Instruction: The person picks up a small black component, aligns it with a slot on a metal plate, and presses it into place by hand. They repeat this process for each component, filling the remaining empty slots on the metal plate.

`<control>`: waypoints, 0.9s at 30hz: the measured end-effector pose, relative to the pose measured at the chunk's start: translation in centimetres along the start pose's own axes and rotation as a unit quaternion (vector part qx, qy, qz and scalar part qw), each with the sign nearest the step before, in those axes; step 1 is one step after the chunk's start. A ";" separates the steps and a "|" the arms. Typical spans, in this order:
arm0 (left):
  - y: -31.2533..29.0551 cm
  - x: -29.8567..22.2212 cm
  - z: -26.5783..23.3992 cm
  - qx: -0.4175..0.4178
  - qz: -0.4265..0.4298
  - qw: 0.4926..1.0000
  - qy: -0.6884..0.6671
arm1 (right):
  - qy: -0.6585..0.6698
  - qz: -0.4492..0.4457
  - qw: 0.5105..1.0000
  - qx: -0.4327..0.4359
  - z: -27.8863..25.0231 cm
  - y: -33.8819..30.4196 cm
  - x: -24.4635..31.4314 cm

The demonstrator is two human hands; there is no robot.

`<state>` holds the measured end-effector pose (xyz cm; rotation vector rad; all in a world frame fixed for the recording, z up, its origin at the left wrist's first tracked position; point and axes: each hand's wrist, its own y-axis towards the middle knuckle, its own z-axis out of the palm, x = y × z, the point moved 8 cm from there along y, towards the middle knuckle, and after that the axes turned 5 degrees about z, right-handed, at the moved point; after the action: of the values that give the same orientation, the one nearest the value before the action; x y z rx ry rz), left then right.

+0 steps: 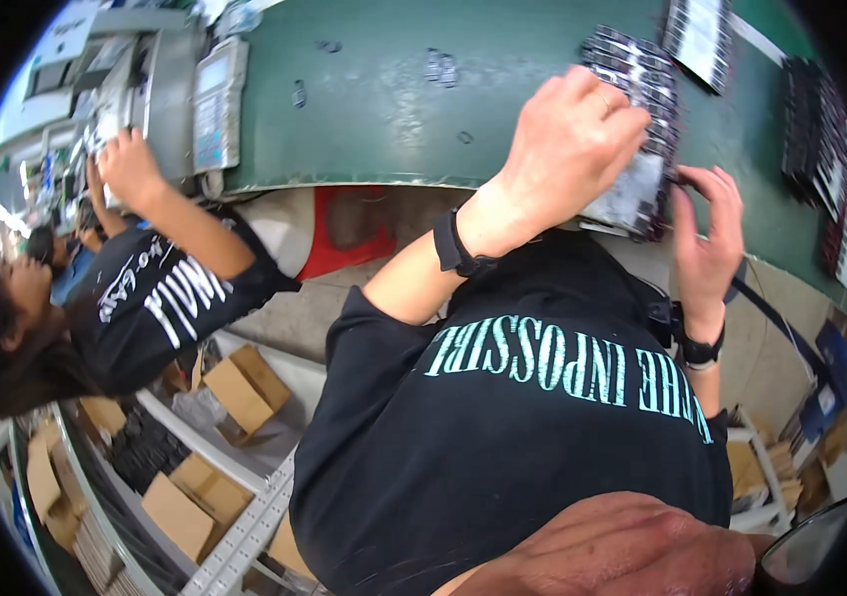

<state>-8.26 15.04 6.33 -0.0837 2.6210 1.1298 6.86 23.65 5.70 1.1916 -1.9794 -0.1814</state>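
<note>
A long flat tray [632,189] lies at the table's front edge, its far half covered with rows of small dark and silvery parts [632,60]. Over its middle, my left hand [577,139] is closed, fingers curled downward. What its fingertips hold, if anything, is hidden beneath the hand. My right hand [711,223] is at the tray's right side, thumb and index finger bent against its dark edge.
The green table [364,119] carries a few small dark pieces [440,68]. A grey keypad device [218,104] stands left. Another strip of parts [698,40] and dark stacked strips [814,129] lie right. A co-worker [160,288] sits left, near cardboard boxes [244,392].
</note>
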 end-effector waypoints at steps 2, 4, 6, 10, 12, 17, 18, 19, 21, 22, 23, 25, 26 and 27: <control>-0.4 1.1 -2.0 -0.041 -0.005 0.999 -0.001 | 0.040 0.045 0.998 0.011 -0.5 -0.3 -0.6; -2.3 5.0 -4.5 -0.026 -0.103 0.986 0.127 | 0.094 0.145 0.984 0.036 -0.7 -0.8 -2.4; -4.5 7.6 -6.0 0.013 -0.166 0.966 0.199 | 0.097 0.138 0.984 0.051 -0.4 -0.9 -2.3; -4.6 7.3 -6.6 0.023 -0.175 0.969 0.174 | 0.147 0.165 0.972 0.080 1.0 -0.9 -1.9; -4.6 5.4 -5.8 0.023 -0.310 0.949 -0.053 | 0.190 0.204 0.957 0.083 1.5 -1.3 -2.4; -2.2 -0.6 -0.5 0.100 -0.284 0.911 -0.281 | 0.276 0.229 0.930 0.083 2.7 0.1 -1.0; -2.5 -0.9 0.1 0.103 -0.306 0.892 -0.316 | 0.268 0.212 0.936 0.084 2.7 0.1 -0.6; -2.8 -1.1 0.6 0.105 -0.328 0.871 -0.349 | 0.272 0.210 0.935 0.087 2.7 0.0 -0.5; -4.0 -0.9 1.4 0.088 -0.372 0.834 -0.396 | 0.183 0.113 0.974 0.074 2.0 0.0 0.8; -5.1 -0.4 1.9 0.071 -0.411 0.792 -0.446 | 0.140 0.061 0.986 0.066 1.7 -0.1 1.6; -6.1 0.3 2.1 0.052 -0.447 0.746 -0.492 | 0.153 0.054 0.984 0.068 1.8 -0.2 1.7; -6.5 2.7 0.5 0.034 -0.439 0.795 -0.416 | 0.165 0.053 0.985 0.016 0.9 -0.4 1.4; -6.4 3.9 -0.4 0.024 -0.425 0.834 -0.352 | 0.176 0.050 0.983 0.016 0.7 -0.4 1.2; -6.3 4.9 -1.4 0.016 -0.407 0.868 -0.286 | 0.248 0.114 0.962 -0.014 0.2 -0.4 -0.3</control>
<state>-12.26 10.00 1.43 -0.6656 1.7607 0.6551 7.05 23.60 5.24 0.8749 -1.6416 0.1908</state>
